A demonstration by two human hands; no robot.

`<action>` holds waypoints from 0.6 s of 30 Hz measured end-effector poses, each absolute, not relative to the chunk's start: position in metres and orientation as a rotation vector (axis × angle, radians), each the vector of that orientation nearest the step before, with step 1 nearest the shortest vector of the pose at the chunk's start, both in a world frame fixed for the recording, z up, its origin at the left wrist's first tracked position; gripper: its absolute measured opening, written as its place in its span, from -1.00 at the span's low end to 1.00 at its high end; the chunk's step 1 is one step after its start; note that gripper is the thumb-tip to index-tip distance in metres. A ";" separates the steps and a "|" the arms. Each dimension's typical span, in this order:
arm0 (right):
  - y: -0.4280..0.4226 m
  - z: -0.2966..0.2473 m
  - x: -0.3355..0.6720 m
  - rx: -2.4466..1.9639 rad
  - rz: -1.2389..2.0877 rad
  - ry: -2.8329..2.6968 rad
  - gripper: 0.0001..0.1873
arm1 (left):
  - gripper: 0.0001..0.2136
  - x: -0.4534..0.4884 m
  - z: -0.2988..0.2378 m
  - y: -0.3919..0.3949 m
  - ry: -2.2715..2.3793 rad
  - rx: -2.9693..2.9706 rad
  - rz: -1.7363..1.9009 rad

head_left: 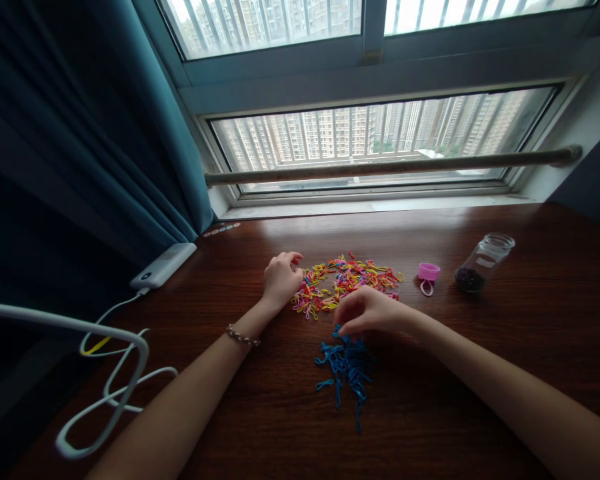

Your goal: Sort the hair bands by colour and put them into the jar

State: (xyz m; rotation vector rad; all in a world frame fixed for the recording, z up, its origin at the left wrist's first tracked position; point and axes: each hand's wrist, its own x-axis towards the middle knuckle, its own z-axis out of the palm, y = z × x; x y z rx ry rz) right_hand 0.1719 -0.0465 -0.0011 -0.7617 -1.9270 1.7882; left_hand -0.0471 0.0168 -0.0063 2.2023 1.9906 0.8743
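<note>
A spread pile of small elastic bands, mostly yellow, pink, red and orange, lies on the brown tabletop. Nearer me is a separate heap of blue elastic bands. My left hand rests at the left edge of the mixed pile, its fingers loosely bent and apart, with nothing seen in them. Over the far end of the blue heap, my right hand is bent downward with thumb and fingertips close together. Blue shows right at those fingertips, seemingly a blue band in the pinch; the fingers partly hide it.
To the right stand a tilted-looking glass jar with dark contents and a pink lid with a loop. At left lie a white power bank and a looping white cable, beside a blue curtain. A barred window is behind.
</note>
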 end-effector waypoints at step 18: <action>-0.023 -0.026 0.187 -1.052 0.086 -2.472 -0.52 | -0.73 -0.043 0.007 0.011 1.909 2.099 0.272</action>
